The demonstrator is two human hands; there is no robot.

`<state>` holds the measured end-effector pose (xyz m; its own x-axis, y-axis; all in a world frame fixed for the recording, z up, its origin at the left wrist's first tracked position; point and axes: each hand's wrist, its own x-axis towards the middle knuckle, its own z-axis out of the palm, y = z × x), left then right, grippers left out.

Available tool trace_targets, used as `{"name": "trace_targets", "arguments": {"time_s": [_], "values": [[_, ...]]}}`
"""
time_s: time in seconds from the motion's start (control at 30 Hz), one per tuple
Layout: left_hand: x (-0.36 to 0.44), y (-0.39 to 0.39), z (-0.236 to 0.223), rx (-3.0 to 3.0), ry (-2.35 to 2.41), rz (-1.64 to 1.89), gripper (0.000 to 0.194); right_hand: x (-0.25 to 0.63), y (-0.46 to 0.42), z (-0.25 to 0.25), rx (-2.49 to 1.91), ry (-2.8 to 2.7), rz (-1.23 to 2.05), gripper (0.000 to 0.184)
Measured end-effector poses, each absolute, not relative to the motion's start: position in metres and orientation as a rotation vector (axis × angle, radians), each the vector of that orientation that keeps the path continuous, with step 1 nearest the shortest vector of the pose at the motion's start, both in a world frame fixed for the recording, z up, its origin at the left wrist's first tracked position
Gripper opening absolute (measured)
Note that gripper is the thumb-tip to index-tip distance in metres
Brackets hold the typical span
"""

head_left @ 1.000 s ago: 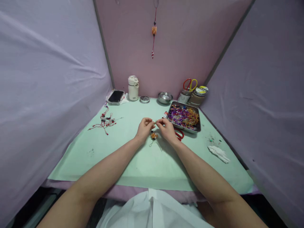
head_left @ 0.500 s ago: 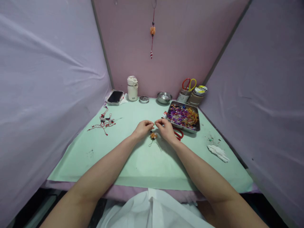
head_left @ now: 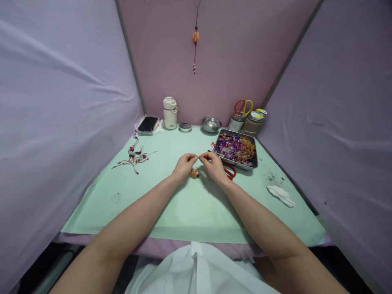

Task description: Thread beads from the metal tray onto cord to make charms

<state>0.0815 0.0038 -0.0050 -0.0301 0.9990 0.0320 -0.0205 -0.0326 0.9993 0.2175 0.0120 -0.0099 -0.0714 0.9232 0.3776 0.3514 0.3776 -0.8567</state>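
Nearest: white shirt (head_left: pixel 196 269) at the edge of the green tabletop (head_left: pixel 190 212). A white cloth (head_left: pixel 280 196) lies off to the right, well apart from the work.

Hands: left hand (head_left: pixel 184 166) and right hand (head_left: pixel 214 166) meet nearly tip to tip. Each has thumb and forefinger pressed together, apparently pinching a thin cord (head_left: pixel 198 158); too fine to trace. The orange bead piece (head_left: pixel 194 173) is just below the fingertips, close beside the left hand; whether the cord runs to it cannot be told.

Step, as judged: fine cord work, perhaps knotting or threading. The next move would call for an even pinch on both sides, with little slack.

Right of the right hand: red scissors (head_left: pixel 231 171), partly hidden, then the tray (head_left: pixel 245 166) of beads and cords. Left, well apart: red strings (head_left: pixel 136 157).

Farther: bowl (head_left: pixel 211 125), bottle (head_left: pixel 170 115). On the back wall hangs a similar orange pendant (head_left: pixel 195 37).
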Motion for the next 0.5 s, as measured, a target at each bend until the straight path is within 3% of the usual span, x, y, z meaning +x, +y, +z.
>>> {"name": "trace_targets", "arguments": {"time_s": [0.5], "values": [[0.0769, 0.0043, -0.0022, 1.152, 1.232, 1.302, 0.021, 0.218, 0.0115, -0.0095, -1.14, -1.623, 0.709, 0.018]]}}
